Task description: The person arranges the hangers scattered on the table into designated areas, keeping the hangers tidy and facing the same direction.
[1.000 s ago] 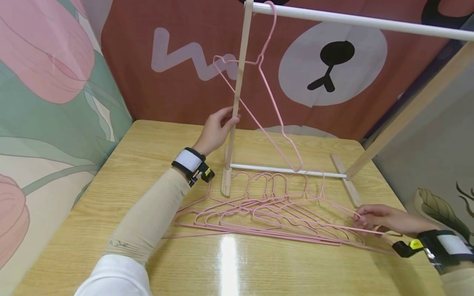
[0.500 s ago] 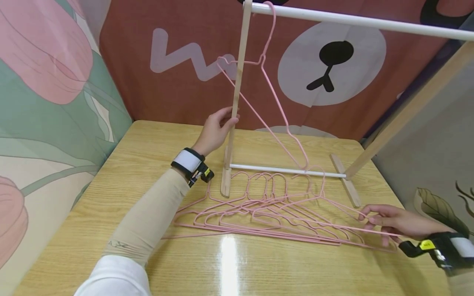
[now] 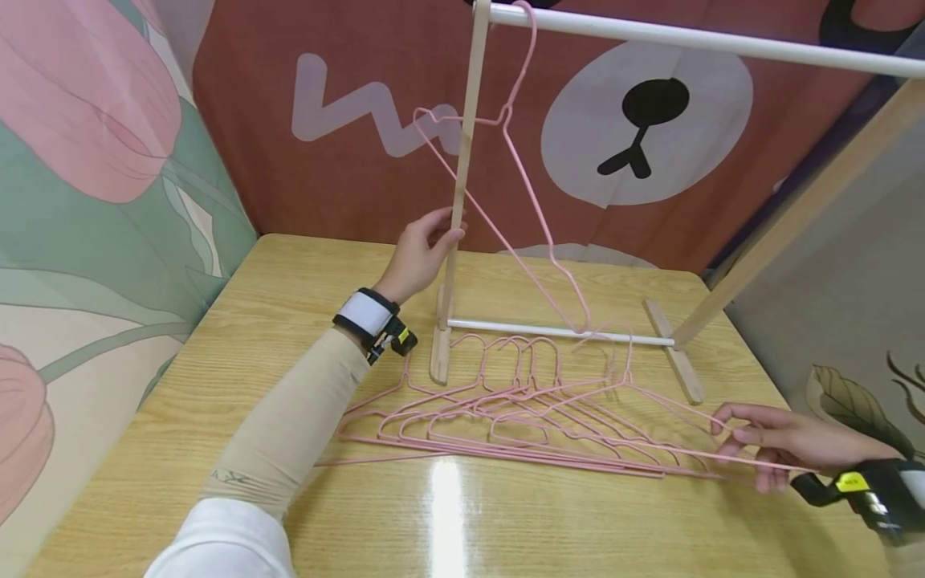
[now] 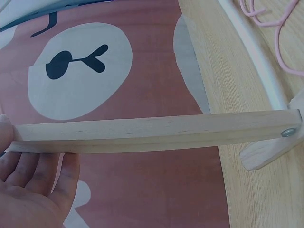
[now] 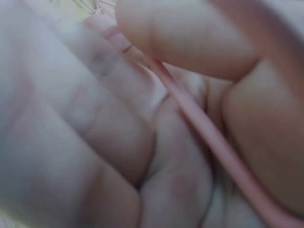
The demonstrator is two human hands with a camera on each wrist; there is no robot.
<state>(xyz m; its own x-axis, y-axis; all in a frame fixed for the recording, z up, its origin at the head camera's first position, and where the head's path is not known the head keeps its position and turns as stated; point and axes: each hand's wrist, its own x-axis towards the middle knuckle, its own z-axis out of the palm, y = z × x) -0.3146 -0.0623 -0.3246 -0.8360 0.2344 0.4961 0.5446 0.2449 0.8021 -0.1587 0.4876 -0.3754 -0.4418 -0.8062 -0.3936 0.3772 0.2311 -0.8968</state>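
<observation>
In the head view my left hand (image 3: 419, 249) holds the left wooden post (image 3: 468, 120) of a clothes rack. The left wrist view shows the thumb on one side of that post (image 4: 142, 130) and the fingers on the other. At the table's right side my right hand (image 3: 795, 440) pinches the end of a pink clothes hanger (image 5: 204, 126). This hanger stretches left over a pile of several pink hangers (image 3: 520, 459), its hook near the lower rail. Another pink hanger (image 3: 530, 186) hangs from the rack's white top rail (image 3: 679, 34), close to the left post.
The rack's white lower rail (image 3: 556, 331) runs behind the pile, between the wooden feet (image 3: 682, 373). Its right post (image 3: 788, 217) rises above my right hand. Printed cloth (image 3: 347, 185) covers the walls behind the wooden table (image 3: 347, 522).
My right hand has moved right, drawing the end of the pinched hanger away from the pile. The hanging hanger sways slightly. My left hand stays on the post.
</observation>
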